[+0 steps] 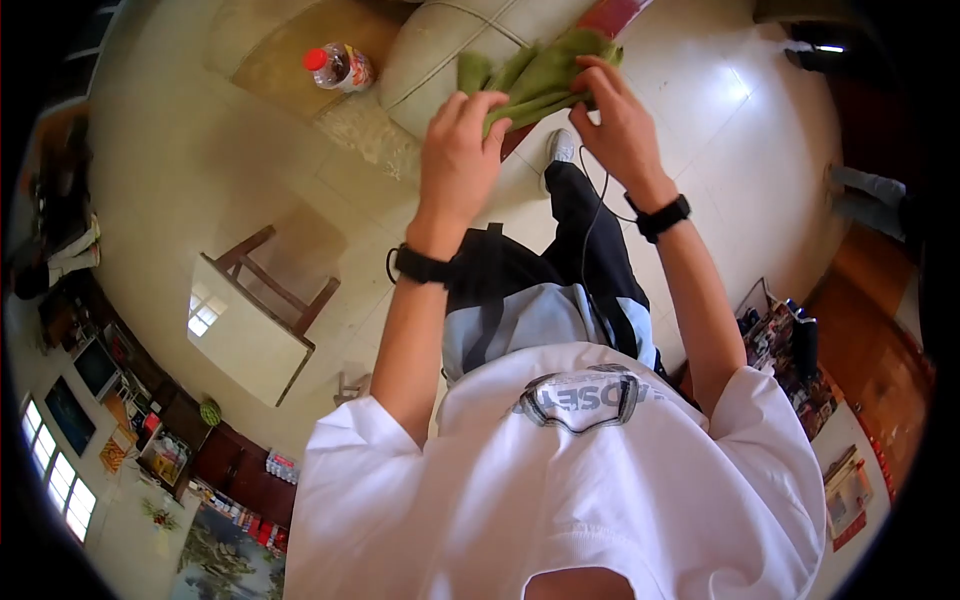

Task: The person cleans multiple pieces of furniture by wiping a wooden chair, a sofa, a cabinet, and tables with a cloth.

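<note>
A crumpled green cloth (545, 78) is stretched between my two hands at the top of the view, in front of a pale padded seat (425, 45). My left hand (462, 155) is closed on the cloth's near left side, fingers and thumb pinching its edge. At its right end, my right hand (620, 125) grips the fabric between thumb and bent fingers. The cloth's folds hide part of the seat and the exact fingertip contact. Both wrists wear black bands, and a thin dark cable hangs beside the right one.
A plastic bottle with a red cap (340, 68) stands left of the padded seat, near crinkled clear plastic (370, 140). A small table (245, 325) with wooden legs is at left. Another person's legs (868, 195) show at the far right. Shelves with goods line the lower left.
</note>
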`<state>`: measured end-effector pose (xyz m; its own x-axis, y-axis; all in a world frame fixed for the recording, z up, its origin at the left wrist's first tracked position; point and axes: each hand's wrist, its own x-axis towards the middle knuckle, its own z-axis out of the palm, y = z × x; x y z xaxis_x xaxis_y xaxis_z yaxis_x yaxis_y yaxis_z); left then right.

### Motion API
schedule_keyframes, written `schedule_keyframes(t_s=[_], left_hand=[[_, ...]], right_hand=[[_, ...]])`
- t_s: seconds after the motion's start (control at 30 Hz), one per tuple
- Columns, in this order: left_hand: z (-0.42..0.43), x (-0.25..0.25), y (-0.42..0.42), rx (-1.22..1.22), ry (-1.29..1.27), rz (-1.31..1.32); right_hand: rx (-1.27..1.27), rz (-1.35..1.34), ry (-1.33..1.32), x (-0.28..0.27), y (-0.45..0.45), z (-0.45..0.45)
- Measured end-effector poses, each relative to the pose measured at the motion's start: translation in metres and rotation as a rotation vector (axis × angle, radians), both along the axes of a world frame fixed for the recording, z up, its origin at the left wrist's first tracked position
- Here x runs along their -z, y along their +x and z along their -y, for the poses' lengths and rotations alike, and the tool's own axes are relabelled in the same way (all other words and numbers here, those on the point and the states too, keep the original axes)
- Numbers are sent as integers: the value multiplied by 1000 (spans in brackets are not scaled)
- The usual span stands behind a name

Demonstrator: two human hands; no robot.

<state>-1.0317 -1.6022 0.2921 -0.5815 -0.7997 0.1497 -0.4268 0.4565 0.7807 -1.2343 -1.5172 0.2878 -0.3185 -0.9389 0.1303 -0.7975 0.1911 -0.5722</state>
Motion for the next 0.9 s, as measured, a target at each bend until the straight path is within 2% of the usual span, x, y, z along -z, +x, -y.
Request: schedule_keyframes(t_s=[0.03,0.07,0.13,0.17,0.2,0.27,0.3,0.4,0.43,0.53,0.57,0.63,0.67,0.7,0.73,0.8,0.83,0.9], left_hand=[[-6,23,1,16,58,121],[-13,42,-1,26,63,121],[-31,74,-6,27,-109,241],[-40,88,-6,135,18,298],[-46,90,-9,145,26,307],[-54,91,-16,61,-79,368],[-53,96,-18,63,-112,401],[-37,100,-41,62,-20,456],[-31,93,-52,69,7,538],[-13,84,-93,120,37,579],[-6,77,-107,119,100,563],[9,90,-142,145,47,613],[18,88,-161,177,49,646],[30,45,-185,181,300,737],[37,51,-199,159,221,718],[45,46,-222,155,303,668],[45,37,-229,150,267,646],[57,59,-255,163,245,692]], right_hand=[[41,97,41,21,5,-3],[82,194,82,43,11,-6],[72,178,37,69,29,-7],[149,268,37,71,43,-5],[227,359,37,74,56,-3],[219,341,27,93,65,2],[198,79,-42,111,66,5],[108,-399,70,133,52,18],[206,-132,55,133,44,24],[314,44,54,134,6,42],[264,-325,102,135,-12,48],[187,-720,105,146,-52,58],[165,-753,48,152,-76,63],[132,-414,304,148,-94,72],[341,-44,392,142,-111,88],[507,349,192,132,-135,98],[512,354,199,134,-145,101],[518,136,153,142,-166,110]])
